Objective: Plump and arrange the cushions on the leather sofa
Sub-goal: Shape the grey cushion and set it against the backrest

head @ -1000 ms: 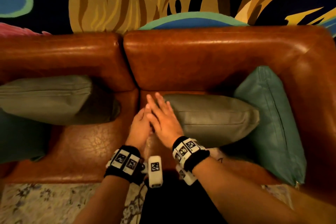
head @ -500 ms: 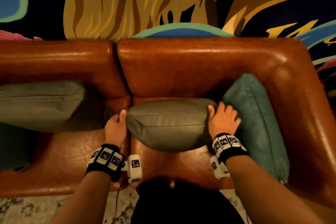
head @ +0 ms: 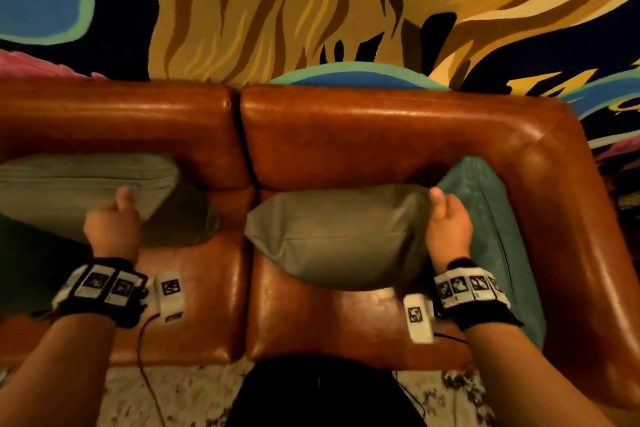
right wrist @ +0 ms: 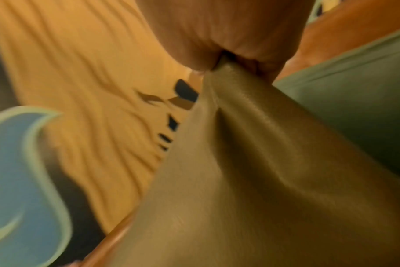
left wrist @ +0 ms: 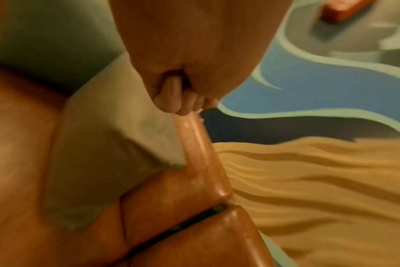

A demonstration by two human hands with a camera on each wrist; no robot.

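Cushions, four in sight, on a brown leather sofa backed by a painted wall.

Item one: grey-green cushion, right seat, lying against the backrest. Right hand pinches its right corner, thumb up, fingers curled round a gathered fold of cover; the wrist view shows the cover drawn to a point inside the fist.

Item two: teal cushion, far right, propped in the armrest corner, just beside the right hand.

Item three: second grey-green cushion, left seat, leaning on the backrest. Left hand hangs in front of it, fingers curled into a loose fist holding nothing, thumb raised; contact with the cushion cannot be told.

Item four: dark cushion, near left edge, mostly in shadow.

Handling note, as judgement: one corner alone only stretches the cover. Best to take the opposite corner with the free hand, lift, then press both ends inward in short squeezes so the filling bulks at the middle, then stand it upright against the backrest.

Containers: none in sight; the sofa holds all four cushions.
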